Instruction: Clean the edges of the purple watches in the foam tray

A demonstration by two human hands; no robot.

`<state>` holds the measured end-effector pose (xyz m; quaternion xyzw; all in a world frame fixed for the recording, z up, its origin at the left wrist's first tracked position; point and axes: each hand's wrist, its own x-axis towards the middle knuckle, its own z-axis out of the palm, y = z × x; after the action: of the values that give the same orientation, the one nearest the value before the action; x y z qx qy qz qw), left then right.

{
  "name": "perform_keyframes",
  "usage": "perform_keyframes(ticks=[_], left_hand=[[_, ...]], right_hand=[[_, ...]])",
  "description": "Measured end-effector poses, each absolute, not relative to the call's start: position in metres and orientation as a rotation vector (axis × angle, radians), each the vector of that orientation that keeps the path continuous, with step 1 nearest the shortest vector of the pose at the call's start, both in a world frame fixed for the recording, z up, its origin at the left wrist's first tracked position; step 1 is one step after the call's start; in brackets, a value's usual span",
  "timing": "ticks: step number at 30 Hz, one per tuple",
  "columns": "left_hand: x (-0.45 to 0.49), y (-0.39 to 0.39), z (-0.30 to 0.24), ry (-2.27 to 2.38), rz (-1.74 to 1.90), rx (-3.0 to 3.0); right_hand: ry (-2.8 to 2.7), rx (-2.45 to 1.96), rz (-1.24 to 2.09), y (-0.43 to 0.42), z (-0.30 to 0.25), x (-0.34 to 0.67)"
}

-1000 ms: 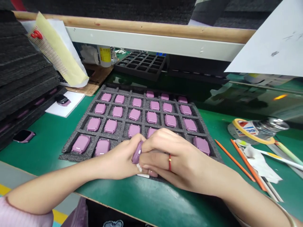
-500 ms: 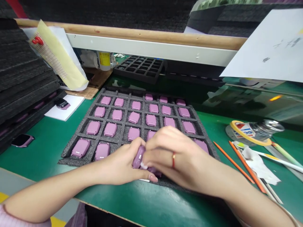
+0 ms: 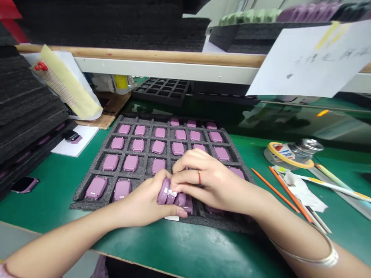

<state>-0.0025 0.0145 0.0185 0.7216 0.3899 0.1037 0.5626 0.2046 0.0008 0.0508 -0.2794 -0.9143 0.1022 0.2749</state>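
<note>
My left hand grips a mauve watch body on its edge, above the near part of a grey foam tray. The fingers of my right hand press a small white wipe against that body. A second mauve piece sits directly beside it, and I cannot tell whether it is separate. Several similar mauve watch bodies lie in the tray's compartments, and my hands hide some of them.
Stacked dark foam trays rise at the left, beside a mauve watch on the green mat. Orange pencils, a tissue, a tape roll and a glass bottle lie right. A black compartment tray stands behind.
The view has tilted higher and the scene sits further left. My hands stay together on the watch body, and a second mauve piece now shows beside it.
</note>
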Motion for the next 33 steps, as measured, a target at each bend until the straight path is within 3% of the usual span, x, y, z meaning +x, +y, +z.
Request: perform_keyframes(ticks=[11, 16, 19, 24, 28, 33], left_hand=[[0.001, 0.015, 0.027, 1.012, 0.224, 1.862], [0.0, 0.015, 0.022, 1.041, 0.262, 1.86], [-0.001, 0.014, 0.018, 1.085, 0.257, 1.849], [-0.002, 0.013, 0.012, 1.097, 0.285, 1.788], [-0.001, 0.013, 0.014, 1.078, 0.29, 1.764], [0.002, 0.01, 0.023, 1.047, 0.252, 1.717]], right_hand=[[-2.124, -0.872, 0.2, -0.026, 0.042, 0.231], [-1.644, -1.682, 0.037, -0.045, 0.032, 0.302], [-1.469, -1.894, -0.01, -0.051, 0.005, 0.342], [-1.368, -2.053, -0.035, -0.065, -0.022, 0.373], [-1.206, -2.19, -0.133, -0.073, -0.019, 0.397], [-1.296, -2.127, -0.026, -0.071, -0.003, 0.398]])
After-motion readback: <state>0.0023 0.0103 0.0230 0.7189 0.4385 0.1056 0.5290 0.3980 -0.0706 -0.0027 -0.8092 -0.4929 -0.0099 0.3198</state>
